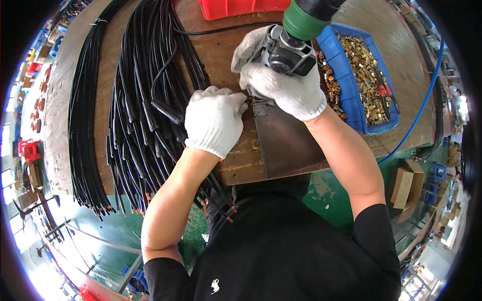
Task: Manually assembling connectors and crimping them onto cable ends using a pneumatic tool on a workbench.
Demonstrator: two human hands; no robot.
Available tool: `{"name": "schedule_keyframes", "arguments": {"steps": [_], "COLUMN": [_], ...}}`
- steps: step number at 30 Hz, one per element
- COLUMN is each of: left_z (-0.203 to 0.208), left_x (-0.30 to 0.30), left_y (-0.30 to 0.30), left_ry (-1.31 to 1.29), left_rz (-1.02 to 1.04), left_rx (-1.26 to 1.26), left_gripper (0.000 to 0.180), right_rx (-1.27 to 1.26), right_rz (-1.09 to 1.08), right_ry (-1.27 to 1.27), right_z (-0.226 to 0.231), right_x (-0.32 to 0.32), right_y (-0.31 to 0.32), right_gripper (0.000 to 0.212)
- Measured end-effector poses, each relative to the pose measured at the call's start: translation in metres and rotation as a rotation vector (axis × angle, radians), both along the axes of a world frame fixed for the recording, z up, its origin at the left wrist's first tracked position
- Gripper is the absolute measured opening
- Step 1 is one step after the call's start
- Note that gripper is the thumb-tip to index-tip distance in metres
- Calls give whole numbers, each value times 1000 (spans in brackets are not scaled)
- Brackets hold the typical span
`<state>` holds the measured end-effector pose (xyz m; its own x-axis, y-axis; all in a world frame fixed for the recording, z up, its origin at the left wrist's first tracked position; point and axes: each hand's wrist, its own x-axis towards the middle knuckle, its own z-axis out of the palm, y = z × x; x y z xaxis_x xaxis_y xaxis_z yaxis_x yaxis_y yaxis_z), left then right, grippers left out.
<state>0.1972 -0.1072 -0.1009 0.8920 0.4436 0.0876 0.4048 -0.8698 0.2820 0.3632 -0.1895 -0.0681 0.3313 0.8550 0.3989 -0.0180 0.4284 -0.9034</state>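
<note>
My left hand [215, 118], in a white knit glove, is closed, with its fingertips near a small metal piece beneath the tool. What it grips is hidden by the fingers. My right hand [287, 85], gloved the same way, is wrapped round a grey and black power tool [288, 56] with a green collar [301, 21]. Both hands meet above the wooden table, beside a dark metal plate [288, 148]. Left of my left hand lies a thick bundle of black cables [145, 80], many with bare copper ends over the table's near edge.
A second black cable bundle [88, 100] lies farther left. Blue trays [359, 113] at the right hold brass fittings [365, 75]. A red bin [241, 7] stands at the back. A blue hose [427, 100] curves down the right side; a cardboard box [407, 185] is below.
</note>
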Motion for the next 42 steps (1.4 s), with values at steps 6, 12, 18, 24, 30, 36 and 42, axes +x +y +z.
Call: {"name": "schedule_keyframes", "arguments": {"steps": [6, 12, 18, 24, 30, 36, 42], "left_z": [-4, 9, 51, 59, 67, 70, 64], "left_x": [6, -9, -26, -14, -11, -3, -7], "left_y": [-2, 4, -1, -12, -17, -23, -19], "left_ry": [-90, -139, -250, -286, -249, -280, -295], "left_rz": [-34, -60, -34, -53, -14, -46, -125], "left_rx": [13, 40, -260, -321, -298, -286, -316], "left_gripper": [19, 15, 17, 19, 18, 17, 21], "right_rx": [169, -176, -732, -1189, -532, -635, -509], "right_rz": [-134, -280, -631, -768, -800, -21, -57], "right_ry": [-104, 1, -279, -845, -1012, 1, 55], "right_z": [39, 103, 71, 35, 46, 14, -2], "right_x": [18, 116, 194, 228, 102, 0, 2], "right_y": [-24, -73, -118, -136, -108, -89, -94], "right_gripper": [24, 23, 29, 45, 36, 25, 23]}}
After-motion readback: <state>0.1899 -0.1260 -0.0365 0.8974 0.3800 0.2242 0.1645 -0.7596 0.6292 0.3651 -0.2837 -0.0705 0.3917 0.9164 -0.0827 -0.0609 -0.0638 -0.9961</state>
